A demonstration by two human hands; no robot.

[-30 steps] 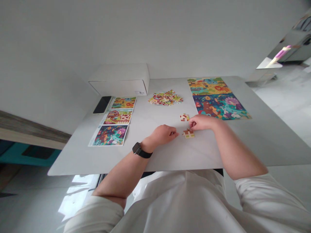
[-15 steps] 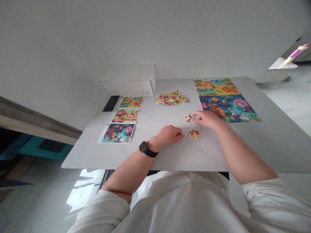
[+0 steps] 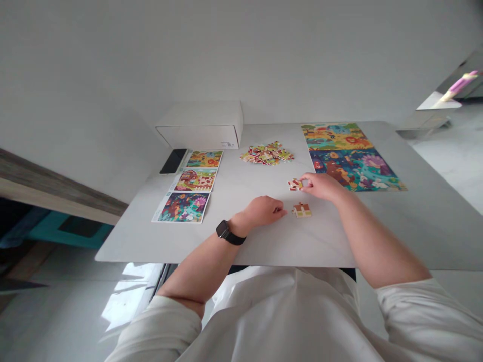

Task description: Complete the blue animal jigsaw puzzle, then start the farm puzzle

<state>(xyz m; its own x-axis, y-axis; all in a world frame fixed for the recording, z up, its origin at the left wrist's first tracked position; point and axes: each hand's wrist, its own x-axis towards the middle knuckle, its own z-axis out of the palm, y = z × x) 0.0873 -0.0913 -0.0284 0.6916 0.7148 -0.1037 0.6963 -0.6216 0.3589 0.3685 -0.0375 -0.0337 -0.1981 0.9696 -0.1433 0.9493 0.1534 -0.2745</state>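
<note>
Between the thumb and fingers of my right hand [image 3: 320, 186] is a jigsaw puzzle piece [image 3: 294, 184], patterned in white, red-brown and yellow, at the table surface. My left hand [image 3: 266, 210], with a black watch on its wrist, rests on the table with its fingers curled in; whether anything is inside them is hidden. Just right of the left fingertips lies another puzzle piece [image 3: 302, 210], brown above and yellowish below, touched by neither hand. Farther back is a heap of puzzle pieces [image 3: 267, 153].
Two finished-looking puzzle pictures, an animal savanna scene [image 3: 335, 136] and a dark forest scene [image 3: 354, 168], lie at the right. On the left are a picture sheet with three scenes [image 3: 196, 179] and a black phone [image 3: 173, 161]. A white box [image 3: 198, 137] stands behind them against the wall.
Almost nothing differs. Both hands and the pieces keep their places on the table, and the whole view has shifted very slightly.
</note>
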